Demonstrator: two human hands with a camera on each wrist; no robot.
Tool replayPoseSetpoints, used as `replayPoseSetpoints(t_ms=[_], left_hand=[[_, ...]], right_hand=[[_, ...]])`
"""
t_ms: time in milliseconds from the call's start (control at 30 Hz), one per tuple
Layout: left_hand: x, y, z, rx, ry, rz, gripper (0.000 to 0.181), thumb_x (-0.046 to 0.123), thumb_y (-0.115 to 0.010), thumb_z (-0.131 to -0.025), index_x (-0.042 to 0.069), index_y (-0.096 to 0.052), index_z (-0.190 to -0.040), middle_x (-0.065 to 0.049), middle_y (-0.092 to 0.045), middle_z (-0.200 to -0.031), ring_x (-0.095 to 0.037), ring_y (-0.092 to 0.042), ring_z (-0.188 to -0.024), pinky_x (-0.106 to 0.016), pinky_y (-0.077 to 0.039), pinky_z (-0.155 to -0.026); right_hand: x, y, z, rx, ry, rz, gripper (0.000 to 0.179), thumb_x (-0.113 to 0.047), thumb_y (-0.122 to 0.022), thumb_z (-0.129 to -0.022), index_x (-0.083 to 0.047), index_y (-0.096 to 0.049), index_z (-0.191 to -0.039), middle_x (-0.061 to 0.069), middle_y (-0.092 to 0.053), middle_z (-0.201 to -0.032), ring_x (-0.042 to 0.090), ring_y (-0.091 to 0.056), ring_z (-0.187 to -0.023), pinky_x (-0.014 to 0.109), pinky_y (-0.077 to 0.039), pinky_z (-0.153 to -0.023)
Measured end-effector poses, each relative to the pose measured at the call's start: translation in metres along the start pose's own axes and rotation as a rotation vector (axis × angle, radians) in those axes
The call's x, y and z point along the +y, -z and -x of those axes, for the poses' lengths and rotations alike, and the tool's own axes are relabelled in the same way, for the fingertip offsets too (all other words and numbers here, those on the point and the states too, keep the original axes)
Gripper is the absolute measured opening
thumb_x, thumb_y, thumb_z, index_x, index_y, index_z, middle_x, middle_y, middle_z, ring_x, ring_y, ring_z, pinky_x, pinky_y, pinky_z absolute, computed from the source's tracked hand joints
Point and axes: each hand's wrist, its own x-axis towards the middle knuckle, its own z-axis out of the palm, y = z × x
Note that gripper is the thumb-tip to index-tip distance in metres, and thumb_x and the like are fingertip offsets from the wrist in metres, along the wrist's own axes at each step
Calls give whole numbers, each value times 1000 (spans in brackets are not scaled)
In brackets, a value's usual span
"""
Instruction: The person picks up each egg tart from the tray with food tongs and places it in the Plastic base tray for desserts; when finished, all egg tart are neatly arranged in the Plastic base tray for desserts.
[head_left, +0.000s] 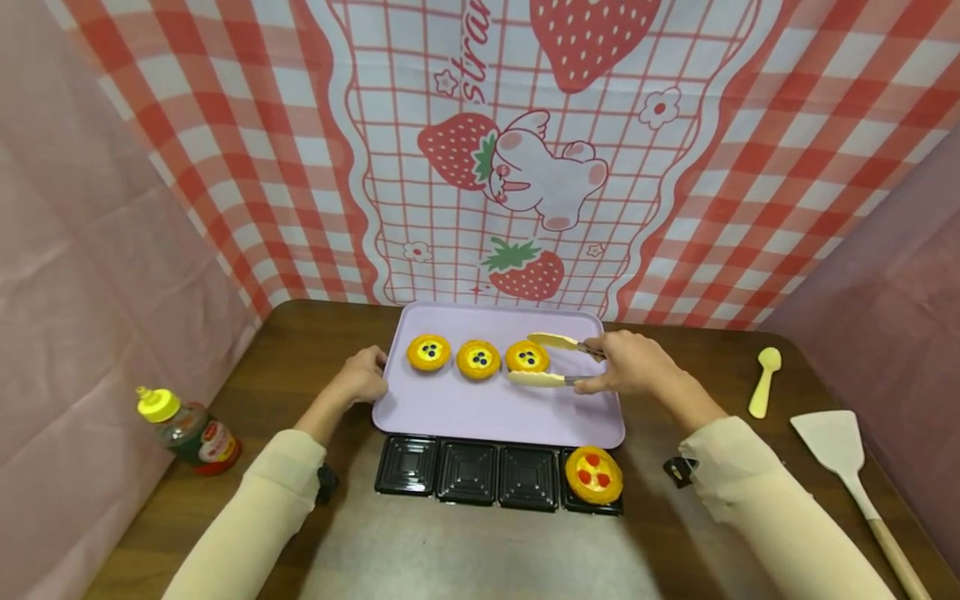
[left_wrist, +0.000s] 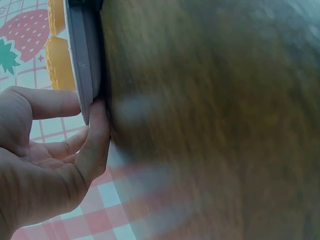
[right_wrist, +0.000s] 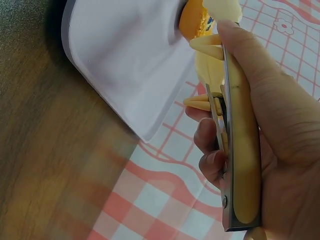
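My left hand pinches the left rim of a lilac tray; the left wrist view has the thumb above the rim and fingers beneath it. Three egg tarts with blueberry-like dots lie in a row on the tray: a left tart, a middle tart and a right tart. My right hand grips a pair of tongs with pale yellow tips. Their tips are spread on either side of the right tart, one behind it and one in front.
Before the tray stands a row of black square plastic trays; the rightmost bears a tart with red pieces. A yellow-capped bottle is at left. On the right lie a small yellow spoon and a white spatula. A checked cloth hangs behind.
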Motion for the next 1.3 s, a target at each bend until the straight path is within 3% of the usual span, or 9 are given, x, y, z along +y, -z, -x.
replayPoseSetpoints(t_ms=[167,333,767,1200,1300], left_hand=[[0,0,0,-1,3,2,48,-9,-54,-67,-8,-51,-114,-23,-63,-96,-34,-59,-89,-36,-53,-67],[0,0,0,-1,7,5,47,-9,-55,-68,-8,-51,-115,-23,-63,-96,-34,-58,-90,-36,-53,-68],[-1,-2,-1,-1,7,-11,46,-8,-53,-70,-8,-52,-116,-21,-61,-96,-33,-57,-89,-37,-52,-70],[-1,-3,-1,2,19,-15,47,-7,-55,-71,-10,-53,-118,-20,-61,-95,-32,-56,-89,-37,-52,-70],[-1,-3,-2,7,12,-17,47,-7,-55,-71,-11,-53,-118,-21,-61,-96,-33,-57,-89,-37,-53,-70]], right_hand=[[-1,-1,0,-9,3,3,79,-57,-82,-70,-4,-66,-126,0,-55,-75,19,-47,-69,36,-37,-59],[1,-4,-1,16,12,18,78,-56,-83,-71,-5,-66,-128,5,-70,-96,20,-53,-74,41,-47,-65],[6,-9,0,27,-6,-32,79,-55,-82,-72,-5,-64,-131,13,-70,-113,22,-57,-80,47,-52,-74],[4,-6,2,35,3,-14,77,-55,-83,-72,-7,-66,-130,8,-70,-107,20,-53,-75,41,-48,-68],[3,-4,3,32,5,-11,78,-57,-82,-72,-7,-65,-130,4,-68,-94,19,-51,-72,38,-45,-64]])
